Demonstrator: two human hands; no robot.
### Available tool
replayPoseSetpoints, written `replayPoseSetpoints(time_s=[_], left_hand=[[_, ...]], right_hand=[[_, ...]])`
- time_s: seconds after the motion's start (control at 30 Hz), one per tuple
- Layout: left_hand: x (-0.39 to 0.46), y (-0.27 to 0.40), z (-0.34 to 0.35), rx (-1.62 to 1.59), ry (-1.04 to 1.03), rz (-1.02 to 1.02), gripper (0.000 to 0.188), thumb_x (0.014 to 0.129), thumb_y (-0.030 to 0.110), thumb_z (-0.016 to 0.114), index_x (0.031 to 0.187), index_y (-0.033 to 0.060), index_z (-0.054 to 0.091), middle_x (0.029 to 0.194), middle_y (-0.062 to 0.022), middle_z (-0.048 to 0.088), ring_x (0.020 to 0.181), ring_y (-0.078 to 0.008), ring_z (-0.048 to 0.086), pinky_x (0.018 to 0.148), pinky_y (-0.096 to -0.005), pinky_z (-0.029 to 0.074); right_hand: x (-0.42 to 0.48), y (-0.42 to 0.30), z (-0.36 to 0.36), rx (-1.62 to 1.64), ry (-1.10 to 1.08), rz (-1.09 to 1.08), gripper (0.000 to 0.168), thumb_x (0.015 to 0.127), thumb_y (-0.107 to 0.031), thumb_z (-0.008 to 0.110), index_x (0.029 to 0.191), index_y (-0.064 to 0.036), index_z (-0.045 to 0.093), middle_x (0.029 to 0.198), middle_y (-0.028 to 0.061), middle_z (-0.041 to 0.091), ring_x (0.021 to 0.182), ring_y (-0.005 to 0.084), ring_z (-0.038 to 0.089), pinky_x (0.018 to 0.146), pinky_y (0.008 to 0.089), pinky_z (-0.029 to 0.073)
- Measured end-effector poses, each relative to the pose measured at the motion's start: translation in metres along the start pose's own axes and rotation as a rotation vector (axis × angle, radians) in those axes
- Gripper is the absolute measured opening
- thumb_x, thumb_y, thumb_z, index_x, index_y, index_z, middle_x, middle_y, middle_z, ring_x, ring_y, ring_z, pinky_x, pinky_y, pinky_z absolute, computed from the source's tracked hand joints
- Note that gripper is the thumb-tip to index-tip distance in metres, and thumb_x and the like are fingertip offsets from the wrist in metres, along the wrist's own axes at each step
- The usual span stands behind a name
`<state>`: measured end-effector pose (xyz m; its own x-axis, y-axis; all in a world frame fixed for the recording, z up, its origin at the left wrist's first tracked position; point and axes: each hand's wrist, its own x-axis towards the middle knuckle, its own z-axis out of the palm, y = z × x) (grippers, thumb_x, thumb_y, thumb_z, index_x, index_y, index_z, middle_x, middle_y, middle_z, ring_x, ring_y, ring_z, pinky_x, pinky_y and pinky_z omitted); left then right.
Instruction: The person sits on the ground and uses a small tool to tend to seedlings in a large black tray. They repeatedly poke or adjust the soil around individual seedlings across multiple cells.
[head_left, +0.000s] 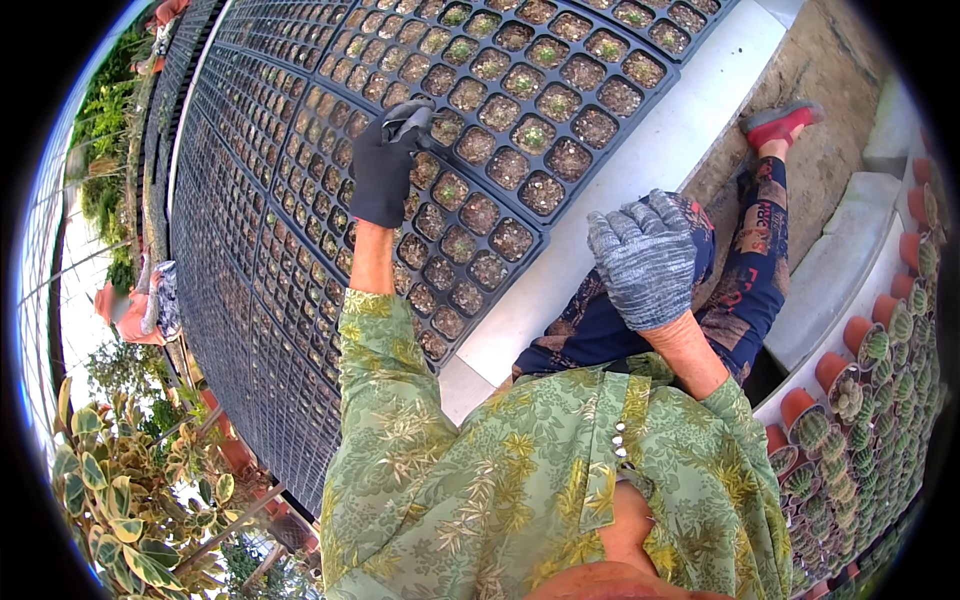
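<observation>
My left hand, in a black glove (388, 163), is over the black plastic seedling trays (536, 217), by the seam between two of them. Its fingers are curled together at the cells; whether something small is between the fingertips cannot be told. Many cells hold soil, some with small green seedlings (535, 136). My right hand, in a grey knit glove (645, 255), is above my thigh, off the trays. Its fingers are bent, the back of the glove faces up, and its palm is hidden.
A pale ledge (517, 322) borders the trays. Potted cacti (814, 427) line a curved concrete edge on the right. Variegated shrubs (120, 487) grow at lower left. A person in orange (146, 311) is beyond the trays, and another is partly visible at the top left.
</observation>
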<state>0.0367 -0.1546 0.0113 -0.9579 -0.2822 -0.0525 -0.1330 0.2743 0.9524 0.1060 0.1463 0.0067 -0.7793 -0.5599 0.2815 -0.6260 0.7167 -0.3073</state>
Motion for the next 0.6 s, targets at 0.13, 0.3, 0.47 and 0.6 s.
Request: replayPoseSetpoints(time_s=[0.13,0.3,0.47,0.6], left_hand=[[0.000,0.012,-0.001,0.035,0.046,0.085,0.021,0.084,0.005,0.062,0.104,-0.0014,0.064,0.087,-0.0029,0.065,0.073,-0.0075,0.056,0.064,-0.0227,0.044],[0.004,0.019,0.011,0.007,0.012,0.109,0.021,0.084,0.006,0.064,0.104,0.0003,0.065,0.087,-0.0019,0.065,0.069,-0.0065,0.054,0.061,-0.0222,0.043],[0.014,0.018,0.024,0.010,0.007,0.073,0.020,0.084,0.005,0.063,0.104,0.0010,0.065,0.088,-0.0019,0.065,0.069,-0.0069,0.054,0.060,-0.0227,0.043],[0.024,0.013,0.033,-0.085,-0.028,0.080,0.019,0.084,0.004,0.062,0.103,0.0006,0.066,0.088,-0.0022,0.066,0.069,-0.0074,0.055,0.060,-0.0234,0.044]], right_hand=[[-0.001,0.000,0.001,0.006,0.010,0.010,0.024,0.069,-0.013,0.055,0.090,-0.006,0.064,0.085,0.0082,0.063,0.090,0.0244,0.060,0.095,0.0464,0.040],[0.000,0.001,0.001,-0.001,0.023,-0.003,0.023,0.069,-0.014,0.055,0.090,-0.007,0.064,0.084,0.0070,0.063,0.088,0.0236,0.060,0.094,0.0458,0.040],[0.000,0.002,0.001,-0.017,0.040,-0.013,0.023,0.069,-0.014,0.056,0.091,-0.009,0.064,0.083,0.0050,0.062,0.086,0.0218,0.059,0.092,0.0448,0.041],[-0.001,0.002,0.002,0.002,0.044,-0.006,0.024,0.068,-0.013,0.056,0.090,-0.008,0.064,0.083,0.0057,0.062,0.087,0.0226,0.060,0.092,0.0452,0.041]])
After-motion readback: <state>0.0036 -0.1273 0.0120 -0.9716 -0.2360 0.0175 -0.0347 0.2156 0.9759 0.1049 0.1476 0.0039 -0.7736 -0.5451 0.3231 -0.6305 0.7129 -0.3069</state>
